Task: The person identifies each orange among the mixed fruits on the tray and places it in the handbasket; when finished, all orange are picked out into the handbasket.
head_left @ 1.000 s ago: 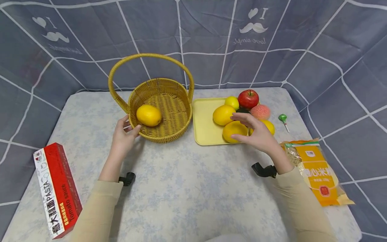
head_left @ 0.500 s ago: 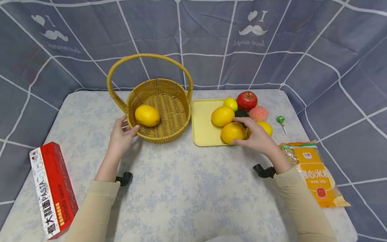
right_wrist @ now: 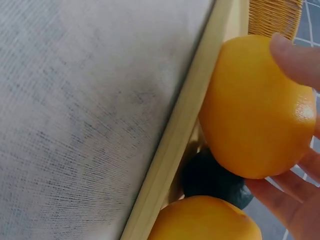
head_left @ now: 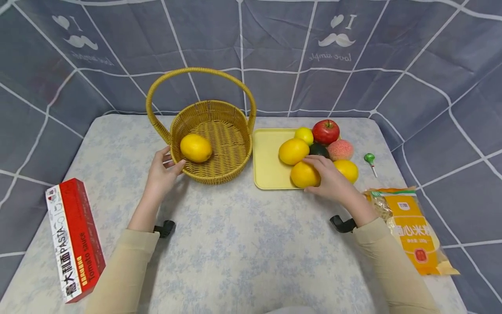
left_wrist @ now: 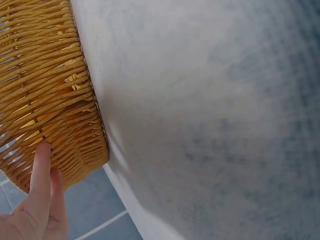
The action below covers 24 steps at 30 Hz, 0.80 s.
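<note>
My left hand (head_left: 162, 173) holds the near left rim of a woven wicker basket (head_left: 231, 168). Its thumb lies at the rim, and the left wrist view has its fingers (left_wrist: 41, 172) against the outer wall. Inside the basket lies one yellow oval fruit (head_left: 196, 148). With thumb and fingers on opposite sides, my right hand (head_left: 331, 181) grips another yellow oval fruit (right_wrist: 257, 107) at the front edge of a pale yellow tray (head_left: 268, 174). Around it are a third such fruit (head_left: 293, 151), a dark green fruit (right_wrist: 215, 177) and a further yellow fruit (head_left: 347, 170).
Farther back are a small yellow fruit (head_left: 304, 135), a red apple (head_left: 326, 131) and a pink peach-like fruit (head_left: 340, 150). A green lollipop (head_left: 369, 158) and an orange food packet (head_left: 412, 229) lie to the right. On the left is a red pasta box (head_left: 76, 240).
My right hand has moved in from above the front fruit and its fingers have closed around it. The left hand stays at the basket rim. The head view has shifted slightly.
</note>
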Tool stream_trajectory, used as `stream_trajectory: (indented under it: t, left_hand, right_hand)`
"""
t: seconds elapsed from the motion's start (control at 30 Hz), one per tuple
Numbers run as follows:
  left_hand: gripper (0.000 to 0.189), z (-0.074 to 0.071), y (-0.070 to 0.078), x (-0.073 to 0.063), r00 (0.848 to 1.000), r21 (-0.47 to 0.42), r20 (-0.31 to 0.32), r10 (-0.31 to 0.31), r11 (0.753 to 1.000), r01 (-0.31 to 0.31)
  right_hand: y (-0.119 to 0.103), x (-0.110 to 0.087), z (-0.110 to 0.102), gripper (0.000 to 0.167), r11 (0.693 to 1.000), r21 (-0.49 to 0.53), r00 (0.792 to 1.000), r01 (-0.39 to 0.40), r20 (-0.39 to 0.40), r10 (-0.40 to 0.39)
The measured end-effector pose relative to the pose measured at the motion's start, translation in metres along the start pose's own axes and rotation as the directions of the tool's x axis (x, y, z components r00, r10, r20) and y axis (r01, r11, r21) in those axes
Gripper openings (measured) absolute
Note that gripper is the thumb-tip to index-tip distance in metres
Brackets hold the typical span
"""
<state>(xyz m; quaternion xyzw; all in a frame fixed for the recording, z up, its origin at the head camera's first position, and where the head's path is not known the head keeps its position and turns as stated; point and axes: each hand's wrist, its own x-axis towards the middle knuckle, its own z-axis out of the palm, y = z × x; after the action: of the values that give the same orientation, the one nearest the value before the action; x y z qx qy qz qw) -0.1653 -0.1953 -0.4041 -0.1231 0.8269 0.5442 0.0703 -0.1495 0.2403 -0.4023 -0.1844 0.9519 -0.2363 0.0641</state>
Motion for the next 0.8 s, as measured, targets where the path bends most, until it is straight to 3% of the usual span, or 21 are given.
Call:
stream_trajectory:
  t: [0.2, 0.53, 0.8]
  left_hand:
    - [0.073, 0.0006, -0.0011, 0.0, 1.0, -0.007, -0.005, 0.004, 1.0, -0.004]
    - [0.072, 0.001, -0.003, 0.002, 0.999, -0.044, 0.011, 0.033, 0.998, -0.033]
    - [0.07, 0.0005, -0.0067, 0.0018, 0.999, -0.012, -0.02, 0.05, 0.999, -0.05]
  right_hand:
    - [0.0016, 0.0008, 0.0019, 0.079, 1.0, -0.022, 1.0, -0.006, 0.013, 0.006]
    - [0.0036, 0.0019, 0.0015, 0.075, 0.997, -0.068, 0.999, 0.021, -0.039, -0.024]
    - [-0.0055, 0.0025, -0.0024, 0.078, 0.998, -0.06, 0.998, 0.023, -0.065, -0.027]
